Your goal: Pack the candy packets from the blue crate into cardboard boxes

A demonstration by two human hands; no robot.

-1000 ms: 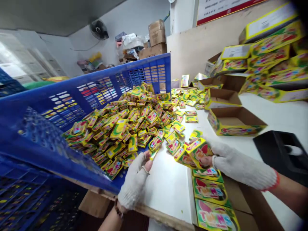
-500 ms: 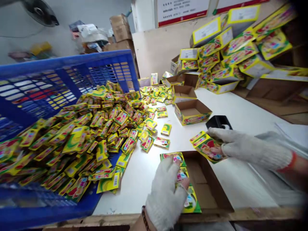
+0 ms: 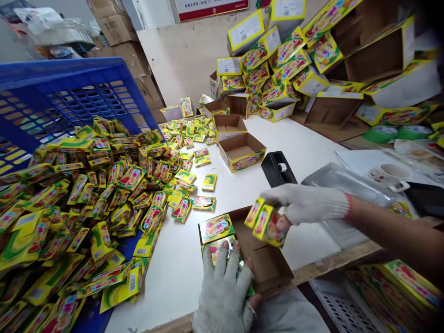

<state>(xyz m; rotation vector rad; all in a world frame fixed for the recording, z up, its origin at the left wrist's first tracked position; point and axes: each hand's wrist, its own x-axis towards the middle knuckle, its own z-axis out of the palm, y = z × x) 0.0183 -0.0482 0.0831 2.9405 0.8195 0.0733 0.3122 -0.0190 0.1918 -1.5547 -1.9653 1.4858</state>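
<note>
1. Small yellow-and-green packs lie in a row along the left side of an open carton, at the near edge of the white worktop.
2. The left hand, in a white glove with bare fingertips, lies palm down over that row, fingers loosely spread and touching the packs.
3. The right hand, gloved likewise, is closed around a short stack of packs, held tilted over the carton's right part. The two hands are apart from each other.
4. To the left, a large heap of loose packs fills a blue crate and spills onto the worktop.
5. Beyond the right hand stand a black dispenser with a white roll, a clear plastic tray and a white cup.
6. Further off, open display boxes stand in a line; more printed boxes are piled behind, to the right.
7. At the back are brown cardboard boxes and a red-bordered sign.
</note>
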